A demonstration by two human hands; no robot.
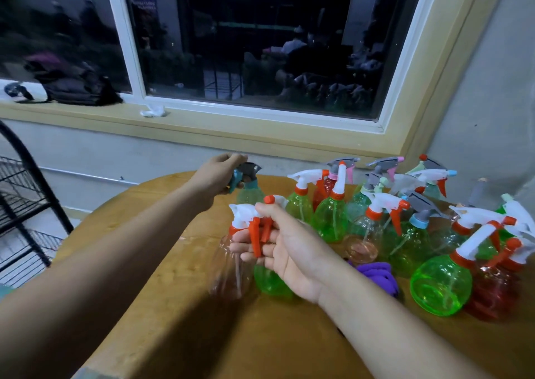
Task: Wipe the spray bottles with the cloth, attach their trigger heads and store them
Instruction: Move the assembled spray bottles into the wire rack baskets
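Observation:
My left hand [215, 173] grips the grey and teal trigger head [246, 173] of a pale green bottle [250, 194] at the far side of the wooden table [173, 306]. My right hand [285, 245] holds two bottles by their white and orange trigger heads [246, 216]: a clear pinkish bottle [228, 268] and a green bottle [270, 280], both just above the table. A purple cloth [379, 274] lies bunched behind my right wrist. Several green, red and clear bottles with trigger heads [376, 213] crowd the table's right half.
A black wire rack [20, 205] stands on the floor to the left of the table. Behind the table is a wall with a wide window sill [202, 123], which carries a dark bag [78, 86] and a white crumpled scrap [153, 110].

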